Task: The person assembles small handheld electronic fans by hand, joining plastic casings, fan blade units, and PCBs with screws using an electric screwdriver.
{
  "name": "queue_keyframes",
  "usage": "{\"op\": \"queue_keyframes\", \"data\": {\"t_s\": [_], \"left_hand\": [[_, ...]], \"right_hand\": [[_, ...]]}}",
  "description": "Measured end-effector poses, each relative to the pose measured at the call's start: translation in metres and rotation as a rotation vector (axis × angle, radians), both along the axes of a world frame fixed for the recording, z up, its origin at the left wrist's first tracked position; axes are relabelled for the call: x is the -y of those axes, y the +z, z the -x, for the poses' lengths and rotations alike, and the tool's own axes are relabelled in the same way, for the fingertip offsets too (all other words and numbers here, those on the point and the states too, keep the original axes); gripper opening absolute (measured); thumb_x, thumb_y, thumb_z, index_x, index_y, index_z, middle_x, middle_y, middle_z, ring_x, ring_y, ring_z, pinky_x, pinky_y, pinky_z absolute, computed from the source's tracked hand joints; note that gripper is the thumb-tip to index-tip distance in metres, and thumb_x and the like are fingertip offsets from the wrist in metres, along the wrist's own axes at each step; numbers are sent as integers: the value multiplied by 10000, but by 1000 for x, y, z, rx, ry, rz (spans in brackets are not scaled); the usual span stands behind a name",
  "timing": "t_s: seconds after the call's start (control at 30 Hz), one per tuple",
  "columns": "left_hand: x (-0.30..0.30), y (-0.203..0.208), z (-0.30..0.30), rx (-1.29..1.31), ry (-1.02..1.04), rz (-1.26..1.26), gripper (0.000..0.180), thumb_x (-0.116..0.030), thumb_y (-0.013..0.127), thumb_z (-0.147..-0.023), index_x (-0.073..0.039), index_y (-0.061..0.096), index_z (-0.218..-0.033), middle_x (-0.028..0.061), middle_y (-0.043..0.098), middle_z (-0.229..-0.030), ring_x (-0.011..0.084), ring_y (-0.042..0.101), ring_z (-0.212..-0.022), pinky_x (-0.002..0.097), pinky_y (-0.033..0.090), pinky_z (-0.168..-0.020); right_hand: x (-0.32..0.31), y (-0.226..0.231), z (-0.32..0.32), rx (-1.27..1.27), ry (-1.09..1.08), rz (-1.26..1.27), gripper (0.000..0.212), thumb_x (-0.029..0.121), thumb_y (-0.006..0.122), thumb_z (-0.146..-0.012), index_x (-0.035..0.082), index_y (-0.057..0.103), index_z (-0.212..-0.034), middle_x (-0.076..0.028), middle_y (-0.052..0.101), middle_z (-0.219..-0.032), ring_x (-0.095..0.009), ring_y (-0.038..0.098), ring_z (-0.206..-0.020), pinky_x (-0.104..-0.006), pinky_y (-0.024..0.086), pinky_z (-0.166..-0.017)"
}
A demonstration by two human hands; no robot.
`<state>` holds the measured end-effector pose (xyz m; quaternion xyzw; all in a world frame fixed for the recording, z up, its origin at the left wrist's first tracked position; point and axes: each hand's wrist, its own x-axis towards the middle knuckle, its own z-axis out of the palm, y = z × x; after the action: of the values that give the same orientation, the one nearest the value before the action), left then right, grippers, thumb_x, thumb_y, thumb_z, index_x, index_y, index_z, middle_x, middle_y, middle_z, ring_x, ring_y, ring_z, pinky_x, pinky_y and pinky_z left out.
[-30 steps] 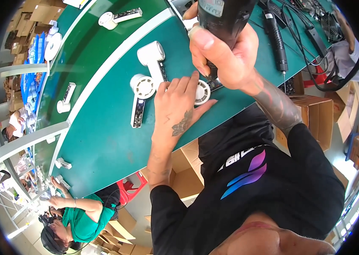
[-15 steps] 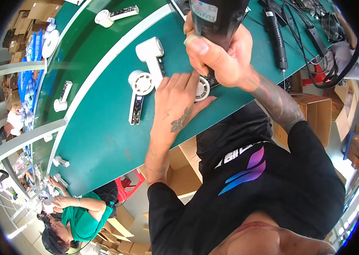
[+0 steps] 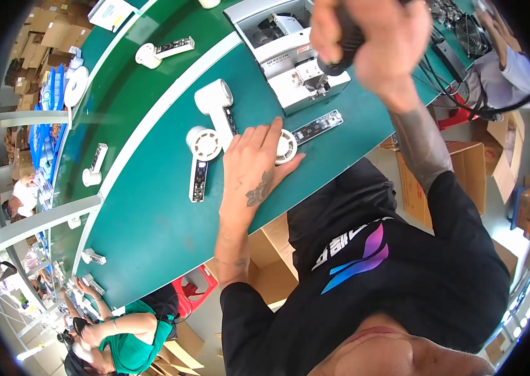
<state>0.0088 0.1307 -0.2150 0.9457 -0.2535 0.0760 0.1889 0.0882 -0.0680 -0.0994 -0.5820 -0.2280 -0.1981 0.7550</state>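
Note:
My left hand (image 3: 249, 166) lies over the table with its thumb and forefinger around the round white head of a handheld fan (image 3: 287, 145). That fan's handle is uncovered, and a circuit board (image 3: 318, 128) shows along it, pointing right. Raised and blurred, my right hand (image 3: 387, 44) grips a black electric screwdriver (image 3: 343, 44). Its lower end is over the front of a grey box-shaped screw feeder (image 3: 306, 81); the bit cannot be made out. Two more white fans lie left of my fingers: one (image 3: 205, 144) with its board exposed, another (image 3: 215, 97) partly under my hand.
Beyond a pale rail, more fans, including one (image 3: 149, 55), lie on a green belt (image 3: 146, 94). Cables and a black fan (image 3: 467, 34) are at the far right. A co-worker in green (image 3: 136, 335) sits lower left. Cardboard boxes (image 3: 466, 175) stand below the table edge.
My right hand has moved up and right with the screwdriver, away from the fan to the screw feeder. The fan's circuit board is now uncovered. My left hand stays on the fan.

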Motion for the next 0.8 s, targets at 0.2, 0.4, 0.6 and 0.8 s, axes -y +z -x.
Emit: {"op": "queue_keyframes", "data": {"t_s": [0.2, 0.4, 0.6, 0.8], "left_hand": [[2, 1, 1, 13, -6, 19, 631, -313, 891, -719, 6, 686, -1223, 111, 686, -947, 290, 662, -862, 395, 537, -756], [-4, -7, -2, 34, -23, 32, 648, -342, 884, -725, 8, 674, -1229, 84, 656, -935, 250, 636, -856, 370, 511, -732], [-3, -3, 1, -1, -30, 38, 665, -334, 882, -730, 13, 656, -1250, 83, 649, -973, 251, 634, -875, 374, 514, -739], [-3, -7, -1, -30, -40, 56, 669, -330, 880, -726, 12, 653, -1254, 82, 642, -963, 252, 630, -869, 377, 516, -746]], "right_hand": [[-9, -29, -12, -125, 52, 27, 207, 195, 695, -999, 25, 599, -931, 18, 580, -630, -42, 488, -468, -228, 376, -444], [-10, -34, 18, -272, 86, -68, 436, 237, 620, -1014, -128, 472, -1202, -61, 570, -582, -125, 519, -443, -271, 415, -442], [-23, -49, 28, -92, 237, -12, 447, 309, 553, -1029, -81, 474, -1233, -88, 543, -625, -134, 504, -472, -283, 411, -450], [-27, -56, 29, -182, 267, 53, 480, 309, 567, -1025, -105, 464, -1246, -92, 563, -640, -131, 505, -477, -276, 422, -475]]}}
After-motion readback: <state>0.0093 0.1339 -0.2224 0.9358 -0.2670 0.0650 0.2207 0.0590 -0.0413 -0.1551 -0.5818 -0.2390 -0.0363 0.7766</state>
